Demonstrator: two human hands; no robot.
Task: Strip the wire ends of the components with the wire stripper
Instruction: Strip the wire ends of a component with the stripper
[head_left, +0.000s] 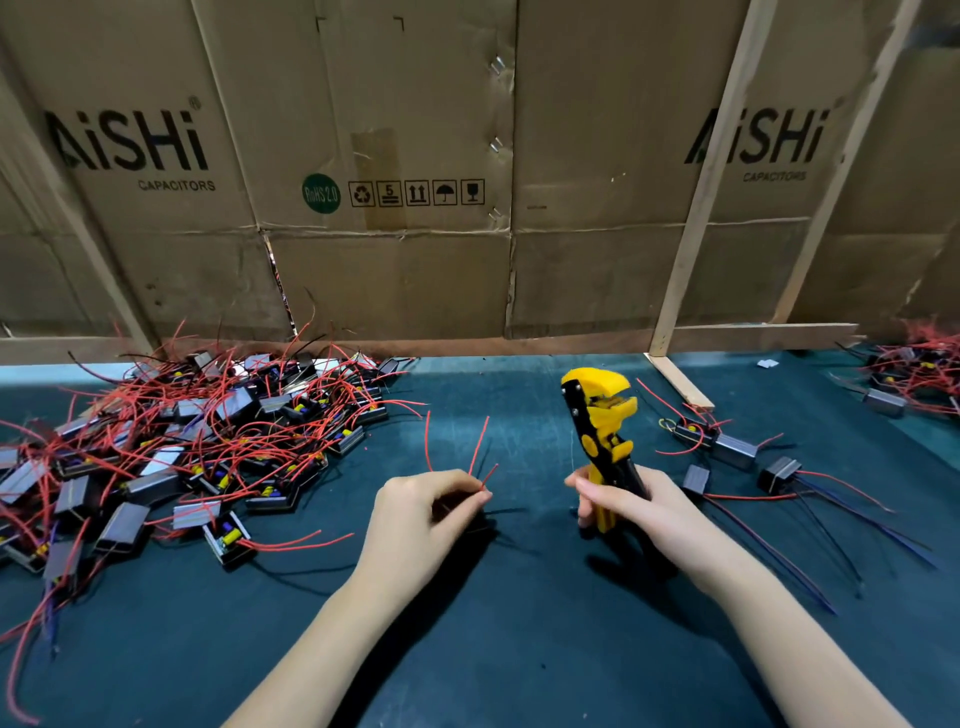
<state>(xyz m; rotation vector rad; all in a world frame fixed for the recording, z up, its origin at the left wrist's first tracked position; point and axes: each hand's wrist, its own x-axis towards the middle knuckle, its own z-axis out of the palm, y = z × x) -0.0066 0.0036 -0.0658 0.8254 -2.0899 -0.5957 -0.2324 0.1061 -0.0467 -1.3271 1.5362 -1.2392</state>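
Two bare forearms reach in from the bottom edge over a dark teal work mat (519, 649) with a slightly fuzzy, cloth-like surface. The left hand (423, 512) has its fingers curled and pinches a small bundle of thin red wires (480, 457) at the fingertips; three stiff red ends fan upward from the pinch, and whatever component they belong to is hidden under the palm, with only dark leads trailing out beside it. The right hand (623, 501) wraps its fingers round the handles of the wire stripper (600, 415), a yellow and black plastic tool held upright, its chunky toothed head pointing up and well apart from the red ends; the lower handles are covered by the fingers. Just right of that hand lie a few separate components (724, 447), small dark blocks with grey metallic faces and long red and dark wires running toward the right edge. To the left sits a big heap of components (197, 441), the same boxy shapes tangled in springy red wire, cut off by the left edge. Another red-wired cluster (919, 374) at the far right is cropped and blurred. Behind everything stands a wall of creased brown cardboard (415, 260) printed "AiSHi CAPACITORS", braced by pale wooden slats (698, 208).
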